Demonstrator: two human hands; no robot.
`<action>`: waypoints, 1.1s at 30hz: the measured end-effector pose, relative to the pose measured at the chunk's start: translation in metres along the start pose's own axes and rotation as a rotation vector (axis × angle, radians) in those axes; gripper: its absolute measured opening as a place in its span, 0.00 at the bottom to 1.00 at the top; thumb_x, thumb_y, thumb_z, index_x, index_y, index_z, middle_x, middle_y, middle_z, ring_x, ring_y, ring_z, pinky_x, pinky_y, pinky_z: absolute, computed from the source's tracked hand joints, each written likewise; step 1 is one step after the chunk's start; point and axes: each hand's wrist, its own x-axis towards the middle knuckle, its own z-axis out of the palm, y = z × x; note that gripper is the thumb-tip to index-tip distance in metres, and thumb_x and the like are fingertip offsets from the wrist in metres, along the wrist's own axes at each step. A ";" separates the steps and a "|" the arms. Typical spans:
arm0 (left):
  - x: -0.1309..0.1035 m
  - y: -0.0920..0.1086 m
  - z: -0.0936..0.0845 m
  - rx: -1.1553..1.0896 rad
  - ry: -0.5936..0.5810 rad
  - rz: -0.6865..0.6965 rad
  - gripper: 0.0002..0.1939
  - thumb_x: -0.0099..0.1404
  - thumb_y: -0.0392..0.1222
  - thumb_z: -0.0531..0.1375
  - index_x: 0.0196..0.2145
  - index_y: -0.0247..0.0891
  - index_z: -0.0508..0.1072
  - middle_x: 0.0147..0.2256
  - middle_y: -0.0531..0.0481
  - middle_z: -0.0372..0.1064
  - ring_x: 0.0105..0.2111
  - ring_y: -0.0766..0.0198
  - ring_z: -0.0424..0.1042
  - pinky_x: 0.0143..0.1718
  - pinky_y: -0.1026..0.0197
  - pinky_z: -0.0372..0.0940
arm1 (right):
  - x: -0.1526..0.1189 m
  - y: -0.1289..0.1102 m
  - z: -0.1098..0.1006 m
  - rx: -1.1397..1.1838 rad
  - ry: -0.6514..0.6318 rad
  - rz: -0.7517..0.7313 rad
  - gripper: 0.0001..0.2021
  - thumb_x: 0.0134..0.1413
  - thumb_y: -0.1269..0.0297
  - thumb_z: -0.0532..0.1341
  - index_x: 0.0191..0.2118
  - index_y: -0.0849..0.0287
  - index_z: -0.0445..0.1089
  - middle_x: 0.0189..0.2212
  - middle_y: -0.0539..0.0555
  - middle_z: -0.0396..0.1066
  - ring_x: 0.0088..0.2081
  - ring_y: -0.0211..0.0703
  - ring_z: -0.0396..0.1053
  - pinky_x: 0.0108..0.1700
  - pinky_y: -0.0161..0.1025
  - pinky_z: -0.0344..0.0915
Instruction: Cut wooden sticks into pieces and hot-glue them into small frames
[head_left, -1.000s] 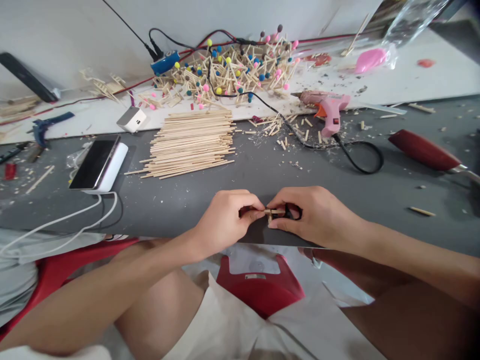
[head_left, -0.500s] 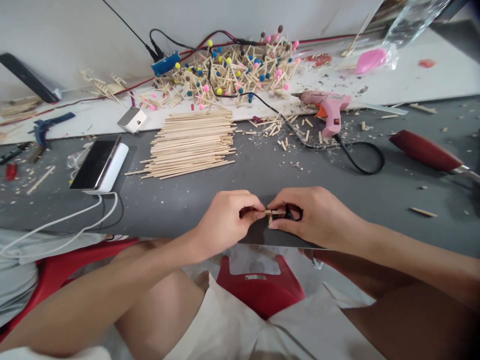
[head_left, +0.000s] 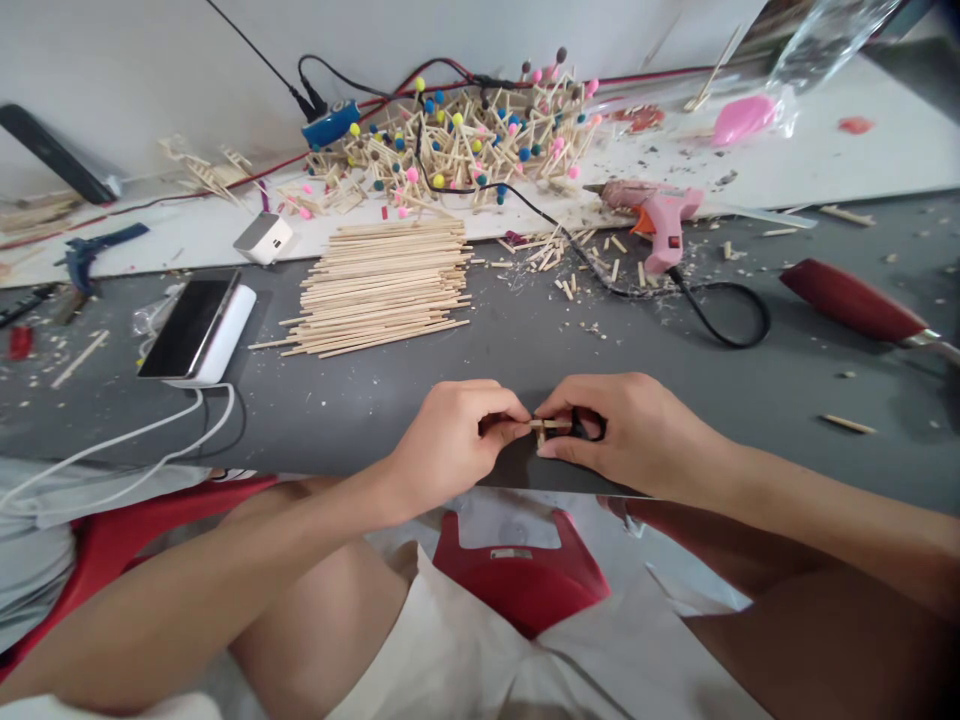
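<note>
Close to the table's front edge, both my hands meet around a small joined piece of wooden sticks [head_left: 541, 427]. The fingertips of my left hand [head_left: 457, 440] pinch its left end. My right hand [head_left: 619, 430] grips it from the other side between thumb and fingers. Something black [head_left: 585, 424] shows in the hollow of the right hand, but its kind is partly hidden. Beyond the hands lies a stack of thin wooden sticks [head_left: 386, 285].
A pink glue gun [head_left: 664, 215] with a black cord lies behind my right hand. Further back is a heap of stick figures with coloured balls [head_left: 472, 140]. A phone [head_left: 191, 325] rests at left, a red handle [head_left: 851, 297] at right. Wood scraps litter the table.
</note>
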 end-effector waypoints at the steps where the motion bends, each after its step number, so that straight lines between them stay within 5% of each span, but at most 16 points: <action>1: 0.000 0.000 0.000 -0.001 0.001 0.001 0.06 0.65 0.32 0.62 0.33 0.38 0.79 0.29 0.52 0.73 0.27 0.69 0.67 0.29 0.65 0.59 | 0.000 0.000 0.000 -0.001 0.003 -0.004 0.06 0.52 0.60 0.66 0.37 0.54 0.76 0.27 0.49 0.73 0.26 0.38 0.68 0.29 0.35 0.58; 33: 0.000 -0.001 0.001 0.004 0.003 -0.003 0.05 0.64 0.32 0.63 0.33 0.39 0.79 0.29 0.54 0.73 0.28 0.70 0.67 0.29 0.66 0.58 | 0.000 0.000 0.000 -0.005 -0.007 0.025 0.07 0.51 0.61 0.69 0.36 0.54 0.76 0.26 0.47 0.73 0.27 0.37 0.68 0.30 0.34 0.58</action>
